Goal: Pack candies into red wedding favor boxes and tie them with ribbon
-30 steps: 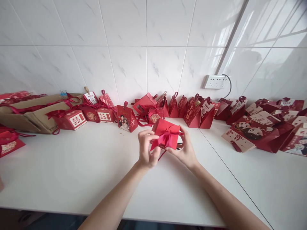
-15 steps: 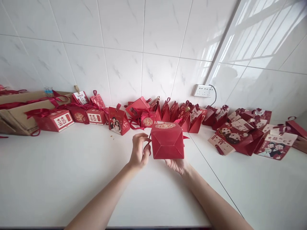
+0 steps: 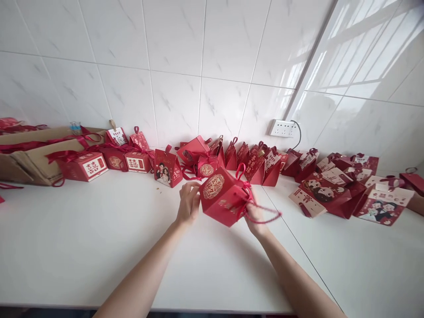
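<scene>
Held box: a red gift box with a round gold emblem on its upturned face, tilted, lifted clear of the desk between both hands, in front of the row of boxes at the wall.
Ribbon: a dark red ribbon loops off the box's right end and trails out to the right in a thin arc; a small loop stands up above the box top.
Left hand: the left hand is at the box's left edge, fingers bent; its grip seems closed on that edge, though the contact is partly hidden by the box.
Right hand: the right hand is under and behind the box's right end, mostly covered by box and ribbon; I cannot tell whether its grip is closed or loose.
Row behind: many more red gift boxes stand along the tiled wall, several with ribbon handles and tags, one printed with a cartoon couple.
Right group: larger red paper bags lie flat and overlapping on the desk near the corner.
Left group: a red box with a white label sits just beside flattened brown cardboard draped with ribbon.
Wall fitting: a white power socket with a dark cable sits low on the wall above the boxes.
</scene>
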Tool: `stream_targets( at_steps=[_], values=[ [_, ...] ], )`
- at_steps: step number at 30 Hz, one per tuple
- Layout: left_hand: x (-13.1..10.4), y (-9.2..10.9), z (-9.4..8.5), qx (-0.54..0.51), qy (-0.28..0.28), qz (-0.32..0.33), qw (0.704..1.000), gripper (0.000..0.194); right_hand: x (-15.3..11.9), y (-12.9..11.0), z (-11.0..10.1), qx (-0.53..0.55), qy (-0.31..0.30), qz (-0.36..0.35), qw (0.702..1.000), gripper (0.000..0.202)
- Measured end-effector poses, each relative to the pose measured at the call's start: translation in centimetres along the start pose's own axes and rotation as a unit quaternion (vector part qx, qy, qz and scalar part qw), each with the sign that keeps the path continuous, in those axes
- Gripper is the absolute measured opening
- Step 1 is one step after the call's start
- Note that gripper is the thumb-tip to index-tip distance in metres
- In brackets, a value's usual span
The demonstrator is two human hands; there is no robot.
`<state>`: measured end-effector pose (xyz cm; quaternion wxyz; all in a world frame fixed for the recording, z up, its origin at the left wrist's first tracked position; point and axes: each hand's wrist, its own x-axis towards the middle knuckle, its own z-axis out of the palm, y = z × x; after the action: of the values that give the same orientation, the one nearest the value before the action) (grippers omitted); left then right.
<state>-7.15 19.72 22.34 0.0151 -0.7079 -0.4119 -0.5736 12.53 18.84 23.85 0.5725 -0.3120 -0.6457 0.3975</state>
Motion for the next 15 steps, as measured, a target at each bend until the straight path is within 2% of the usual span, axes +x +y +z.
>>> stream_targets(
  at_steps=[2, 5, 10, 13, 15],
  values=[
    [0.0, -0.4, 0.2, 0.009, -0.013, -0.030, 0.999, 0.052, -0.3, -1.1, -0.5, -0.087, 0.025, -0.066, 0.994, 0.085],
    [0.0, -0.6, 0.4, 0.001, -0.027, -0.055, 0.998, 0.050, -1.5, -2.9, -1.6, -0.210, 0.036, -0.141, 0.967, 0.088],
    [0.3, -0.6, 0.1, -0.040, -0.060, -0.054, 0.996, 0.048, -5.6, -6.0, -5.0, -0.393, 0.031, -0.232, 0.889, 0.093],
    [0.7, 1.4, 0.1, -0.078, -0.064, -0.019, 0.995, 0.040, -8.7, -8.2, -7.2, -0.460, 0.055, -0.224, 0.858, 0.091],
    [1.0, 4.7, 0.4, -0.114, -0.064, 0.039, 0.991, 0.032, -10.7, -9.8, -8.5, -0.500, 0.070, -0.210, 0.837, 0.089]
  ],
)
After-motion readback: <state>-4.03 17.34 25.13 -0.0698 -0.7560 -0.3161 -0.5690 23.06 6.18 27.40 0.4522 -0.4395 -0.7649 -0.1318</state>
